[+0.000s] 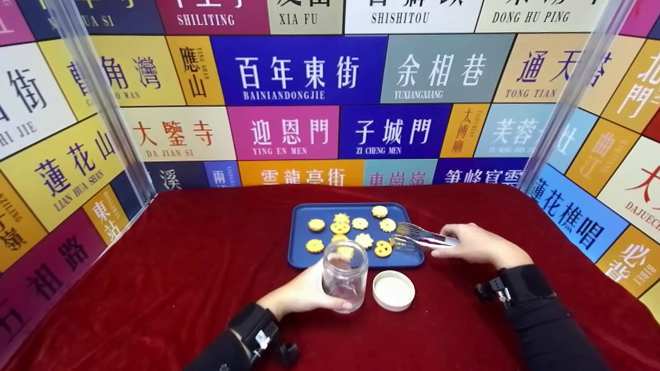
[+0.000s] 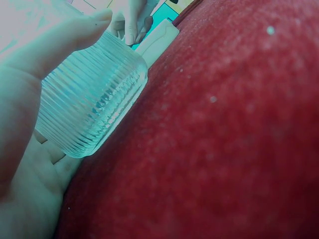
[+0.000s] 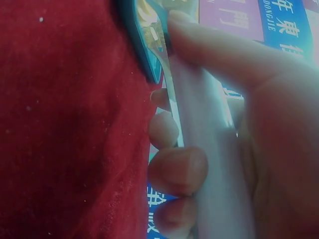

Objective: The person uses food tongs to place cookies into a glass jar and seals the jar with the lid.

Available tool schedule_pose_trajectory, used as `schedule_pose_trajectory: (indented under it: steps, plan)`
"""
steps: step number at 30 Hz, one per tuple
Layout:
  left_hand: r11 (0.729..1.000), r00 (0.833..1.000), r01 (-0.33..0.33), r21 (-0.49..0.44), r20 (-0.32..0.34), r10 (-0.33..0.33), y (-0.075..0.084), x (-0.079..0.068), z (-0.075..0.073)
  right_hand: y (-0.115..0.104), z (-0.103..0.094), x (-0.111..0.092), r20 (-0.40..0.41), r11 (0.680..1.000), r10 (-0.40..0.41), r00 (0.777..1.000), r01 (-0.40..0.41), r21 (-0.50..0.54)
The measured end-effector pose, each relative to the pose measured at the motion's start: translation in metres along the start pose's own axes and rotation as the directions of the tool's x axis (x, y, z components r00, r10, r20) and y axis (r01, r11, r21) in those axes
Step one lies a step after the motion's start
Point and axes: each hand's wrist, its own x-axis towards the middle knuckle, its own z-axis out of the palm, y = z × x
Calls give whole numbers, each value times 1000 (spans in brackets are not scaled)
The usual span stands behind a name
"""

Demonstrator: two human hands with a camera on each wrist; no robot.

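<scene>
My left hand [image 1: 307,292] grips a clear glass jar [image 1: 346,288], ribbed in the left wrist view, its open mouth up and its rim overlapping the tray's near edge. In my right hand [image 1: 477,245] is a pair of metal tongs [image 1: 425,237], fingers curled round the handle [image 3: 207,139]. The tongs' slotted tips reach over the right side of a blue tray [image 1: 299,260], close to a pretzel-shaped cookie [image 1: 383,249] and a flower-shaped cookie [image 1: 388,225]. Several more yellow cookies lie spread across the tray, some partly hidden behind the jar.
A round whitish lid [image 1: 393,291] lies just right of the jar, in front of the tray. Dark red cloth [image 1: 206,247] covers the table. Panels printed with Chinese characters [image 1: 299,72] stand behind and at both sides.
</scene>
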Motion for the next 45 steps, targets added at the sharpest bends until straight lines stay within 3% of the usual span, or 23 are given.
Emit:
schedule_pose_trajectory:
  steps: [11,22,29,45]
  plan:
    - [1000,1000,-3,-6,2,3,0,0,0,-1,11,4,3,999,-27,1000,28,-29]
    - [1000,1000,11,-3,-7,-11,-1,0,0,-10,13,-1,131,998,3,991,-11,58]
    - [1000,1000,13,12,-7,-13,0,0,0,-9,15,2,75,997,-47,996,51,-50]
    - [1000,1000,15,10,-11,-15,0,0,0,-8,4,-2,43,998,-43,998,45,-47]
